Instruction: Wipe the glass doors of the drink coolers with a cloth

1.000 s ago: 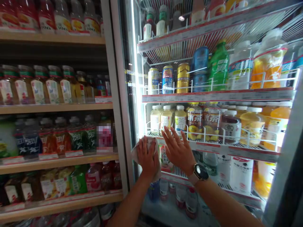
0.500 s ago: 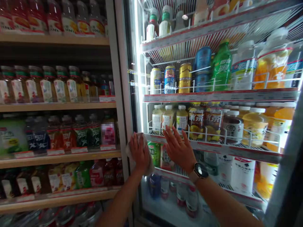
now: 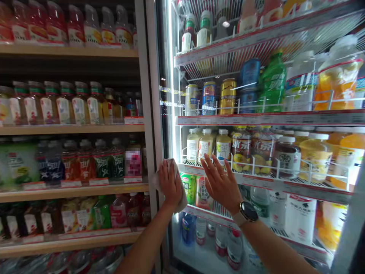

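My left hand is pressed against the glass door of a lit drinks fridge, shut on a crumpled white cloth that sticks out on both sides of the palm. A little to the right, my right hand lies flat on the same glass with its fingers spread, holding nothing. A round smartwatch sits on that wrist. Behind the glass, both hands are nearest to a row of bottled teas and the wire shelf beneath it.
Left of the metal door frame, wooden shelves hold rows of bottled drinks with price tags. Inside the fridge, wire shelves with red-edged price rails carry cans and bottles, and more bottles stand lower down.
The view has swung slightly left, shifting the shelves rightward in the picture. My left hand and its cloth have slid left along the glass toward the door frame.
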Available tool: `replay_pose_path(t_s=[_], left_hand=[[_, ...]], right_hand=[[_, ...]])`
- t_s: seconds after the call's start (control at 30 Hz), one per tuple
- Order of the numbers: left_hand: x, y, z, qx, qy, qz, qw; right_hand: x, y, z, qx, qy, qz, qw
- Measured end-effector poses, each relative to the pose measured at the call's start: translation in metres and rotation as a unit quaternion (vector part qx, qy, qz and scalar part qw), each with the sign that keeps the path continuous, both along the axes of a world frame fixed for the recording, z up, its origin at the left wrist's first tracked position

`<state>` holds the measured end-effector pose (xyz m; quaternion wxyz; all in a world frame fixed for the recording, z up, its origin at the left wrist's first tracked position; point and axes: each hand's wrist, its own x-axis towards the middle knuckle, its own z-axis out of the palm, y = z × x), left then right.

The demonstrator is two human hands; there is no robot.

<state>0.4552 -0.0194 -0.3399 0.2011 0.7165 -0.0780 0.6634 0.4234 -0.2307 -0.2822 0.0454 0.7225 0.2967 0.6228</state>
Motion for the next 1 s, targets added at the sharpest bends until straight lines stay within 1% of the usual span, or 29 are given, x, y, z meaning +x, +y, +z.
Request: replay_pose_path(t_s=[0.1,0.17,0.2,0.23,0.27,0.3,0.33,0.37,0.47,0.5,0.53,0.57,0.6,0.63,0.67,0.73,0.9,1.0], left_hand=[[-0.002,-0.003,-0.028,0.005,0.000,0.007,1.000],[-0.004,-0.007,-0.042,0.007,-0.002,0.006,1.000],[-0.005,-0.009,-0.046,0.006,-0.003,0.004,1.000],[-0.006,-0.013,-0.046,0.005,-0.002,0.000,1.000],[-0.007,-0.016,-0.043,0.003,0.001,-0.005,1.000],[-0.008,-0.021,-0.036,0.005,0.005,-0.010,1.000],[-0.009,-0.026,-0.025,0.011,0.007,-0.016,1.000],[-0.009,-0.032,-0.012,0.023,0.008,-0.022,0.999],[-0.008,-0.050,0.038,0.077,-0.007,-0.037,0.996],[-0.007,-0.056,0.052,0.089,-0.013,-0.040,0.995],[-0.006,-0.060,0.063,0.095,-0.019,-0.040,0.994],[-0.005,-0.064,0.071,0.097,-0.025,-0.039,0.994],[-0.004,-0.066,0.074,0.096,-0.029,-0.037,0.994],[-0.003,-0.067,0.074,0.095,-0.032,-0.035,0.994],[-0.003,-0.067,0.070,0.096,-0.033,-0.034,0.994],[-0.003,-0.065,0.055,0.107,-0.028,-0.033,0.993],[-0.008,-0.056,0.005,0.136,-0.007,-0.016,0.991],[-0.010,-0.053,-0.020,0.144,-0.003,-0.005,0.990]], right_hand=[[0.000,0.000,0.000,0.000,0.003,0.001,1.000],[0.000,0.000,0.000,0.002,0.004,0.002,1.000],[0.000,0.000,0.000,0.002,0.005,0.003,1.000],[0.001,0.000,0.000,0.001,0.007,0.003,1.000],[0.001,0.000,0.000,0.001,0.008,0.002,1.000],[0.001,0.000,0.000,0.001,0.009,0.002,1.000],[0.001,0.000,0.000,-0.001,0.011,0.001,1.000],[0.001,0.000,0.000,-0.001,0.011,0.000,1.000],[0.002,0.001,-0.001,0.005,0.000,-0.003,1.000],[0.002,0.001,-0.001,0.006,-0.004,-0.004,1.000],[0.002,0.001,-0.001,0.007,-0.007,-0.006,1.000],[0.003,0.002,-0.002,0.007,-0.010,-0.007,1.000],[0.003,0.002,-0.002,0.004,-0.010,-0.008,1.000],[0.003,0.002,-0.002,0.001,-0.010,-0.010,1.000],[0.004,0.002,-0.002,-0.001,-0.009,-0.012,1.000],[0.004,0.002,-0.002,-0.001,-0.011,-0.011,1.000],[0.003,0.002,-0.002,0.009,-0.011,0.003,1.000],[0.003,0.001,-0.003,0.010,-0.002,0.009,1.000]])
